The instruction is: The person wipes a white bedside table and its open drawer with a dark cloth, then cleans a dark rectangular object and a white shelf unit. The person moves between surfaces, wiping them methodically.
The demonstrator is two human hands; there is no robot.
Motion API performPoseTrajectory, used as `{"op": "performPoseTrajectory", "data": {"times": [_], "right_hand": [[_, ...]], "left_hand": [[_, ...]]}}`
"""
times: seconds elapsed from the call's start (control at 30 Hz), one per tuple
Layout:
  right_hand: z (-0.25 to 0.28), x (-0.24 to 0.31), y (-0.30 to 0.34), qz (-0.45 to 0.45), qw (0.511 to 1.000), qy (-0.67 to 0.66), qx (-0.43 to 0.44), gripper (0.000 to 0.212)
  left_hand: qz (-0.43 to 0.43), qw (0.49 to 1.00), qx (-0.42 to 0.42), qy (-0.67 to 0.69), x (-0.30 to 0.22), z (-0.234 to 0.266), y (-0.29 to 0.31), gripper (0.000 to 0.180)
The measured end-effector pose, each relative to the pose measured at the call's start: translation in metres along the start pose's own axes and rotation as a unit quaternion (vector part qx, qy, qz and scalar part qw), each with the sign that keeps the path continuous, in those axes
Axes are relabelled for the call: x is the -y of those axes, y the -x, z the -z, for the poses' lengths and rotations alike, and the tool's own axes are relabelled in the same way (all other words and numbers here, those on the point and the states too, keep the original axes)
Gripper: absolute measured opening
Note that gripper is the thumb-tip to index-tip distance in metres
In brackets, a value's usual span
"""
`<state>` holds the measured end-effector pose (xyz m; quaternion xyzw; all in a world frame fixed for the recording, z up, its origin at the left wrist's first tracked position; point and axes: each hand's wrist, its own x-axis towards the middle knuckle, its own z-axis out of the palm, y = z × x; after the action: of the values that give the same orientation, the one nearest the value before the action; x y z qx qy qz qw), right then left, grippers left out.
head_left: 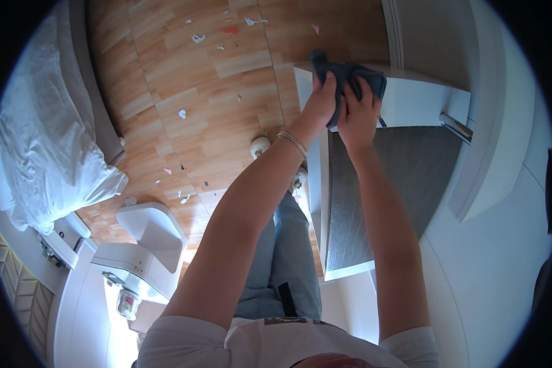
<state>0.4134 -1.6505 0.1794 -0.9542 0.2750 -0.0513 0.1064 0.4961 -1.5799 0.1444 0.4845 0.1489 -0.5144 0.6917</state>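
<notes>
Both hands grip a dark blue-grey folded cloth (pixel 341 72) over the far end of a low white cabinet (pixel 423 92). My left hand (pixel 320 105) has its thumb on top of the cloth's near left part. Beside it, my right hand (pixel 359 116) curls its fingers over the right part. The cloth looks bunched, with one end sticking out at the far left, slightly blurred. Whether its underside touches the cabinet is hidden. A dark textured panel (pixel 392 184) covers the cabinet's top below my right forearm.
Scraps of paper (pixel 198 38) are strewn over the wooden floor (pixel 208 110). A bed with white bedding (pixel 49 141) stands at left, a white chair (pixel 156 227) nearer. A metal handle (pixel 456 127) juts out by the cabinet's right side.
</notes>
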Motion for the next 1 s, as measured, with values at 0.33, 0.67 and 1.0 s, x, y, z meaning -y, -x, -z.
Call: {"op": "performPoseTrajectory", "data": {"times": [0.33, 0.67, 1.0], "right_hand": [[-0.013, 0.013, -0.06, 0.044, 0.998, 0.042, -0.026, 0.023], [-0.017, 0.038, -0.084, 0.009, 0.985, 0.015, 0.174, 0.032], [0.144, 0.033, -0.055, -0.295, 0.889, -0.332, 0.112, 0.025]], "left_hand": [[-0.054, 0.96, -0.088, -0.26, -0.039, 0.006, 0.02, 0.05], [0.09, 0.993, -0.042, -0.067, -0.019, 0.022, 0.018, 0.053], [-0.015, 0.952, -0.047, -0.303, -0.098, -0.055, 0.069, 0.04]]}}
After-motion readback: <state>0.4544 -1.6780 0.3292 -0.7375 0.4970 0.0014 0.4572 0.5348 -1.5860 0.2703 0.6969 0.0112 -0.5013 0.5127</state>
